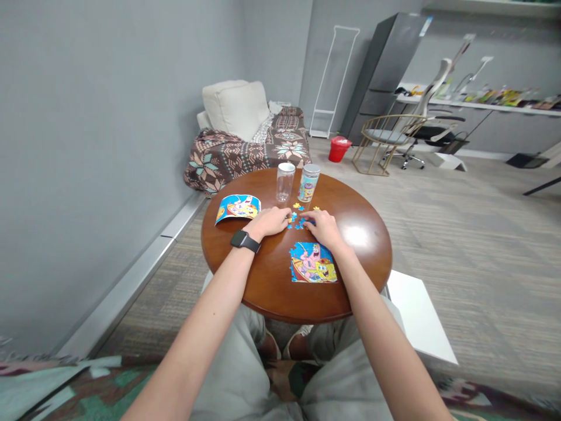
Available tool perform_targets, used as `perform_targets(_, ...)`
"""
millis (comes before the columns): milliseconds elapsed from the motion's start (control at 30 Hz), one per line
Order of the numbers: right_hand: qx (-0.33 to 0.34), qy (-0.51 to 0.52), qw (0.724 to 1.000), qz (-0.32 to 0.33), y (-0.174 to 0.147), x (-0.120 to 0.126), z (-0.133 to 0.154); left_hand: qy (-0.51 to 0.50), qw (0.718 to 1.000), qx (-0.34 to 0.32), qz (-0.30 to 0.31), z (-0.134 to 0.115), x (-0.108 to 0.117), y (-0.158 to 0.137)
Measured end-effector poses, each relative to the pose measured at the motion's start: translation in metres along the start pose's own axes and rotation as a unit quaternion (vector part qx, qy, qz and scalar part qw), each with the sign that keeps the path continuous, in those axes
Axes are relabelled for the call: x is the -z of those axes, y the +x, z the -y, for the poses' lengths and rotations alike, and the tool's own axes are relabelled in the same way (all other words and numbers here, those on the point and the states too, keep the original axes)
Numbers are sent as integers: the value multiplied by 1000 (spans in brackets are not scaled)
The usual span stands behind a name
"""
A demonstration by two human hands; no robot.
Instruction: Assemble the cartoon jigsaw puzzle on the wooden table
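Note:
On the round wooden table (263, 286), both hands are at a cluster of loose blue and yellow puzzle pieces (300, 223). My left hand (270, 221), wearing a black watch on its wrist, has its fingers curled together on a small piece at the cluster's left edge. From the right, my right hand (322, 227) reaches over with fingers apart, fingertips touching or just above the blue pieces. Nearer to me lies a partly joined cartoon puzzle (313, 263) with an uneven left edge. A curved picture sheet (239, 207) with a similar cartoon rests left of my left hand.
Behind the pieces stand a clear jar (285, 184) with a white lid and a cartoon-printed canister (309, 184). Past the table are a blanket-covered sofa (249, 143), a red bin (339, 149) and a gold-framed chair (390, 137). A white board (418, 316) is at lower right.

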State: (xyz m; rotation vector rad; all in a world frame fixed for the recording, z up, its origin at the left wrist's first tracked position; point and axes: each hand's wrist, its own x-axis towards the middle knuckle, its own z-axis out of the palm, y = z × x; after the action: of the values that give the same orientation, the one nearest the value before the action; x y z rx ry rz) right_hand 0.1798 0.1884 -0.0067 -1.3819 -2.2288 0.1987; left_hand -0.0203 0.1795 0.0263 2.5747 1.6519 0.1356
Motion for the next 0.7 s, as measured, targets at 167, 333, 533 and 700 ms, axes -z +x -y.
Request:
perform_targets(167,-21,14,1000,2,-1,-3,-2,-7,1000,3,1,1,-1,0)
perform_targets(333,-14,27,1000,5,-1,-3,-3,-13,1000,6,0,1,-1,0)
perform_targets(533,27,80,996,0,-2,1,-1,-9,1000,-2,-2,2,0,0)
perform_targets(700,53,64,996,23,-4,3,-4,-9,1000,-3,-1,1,1,0)
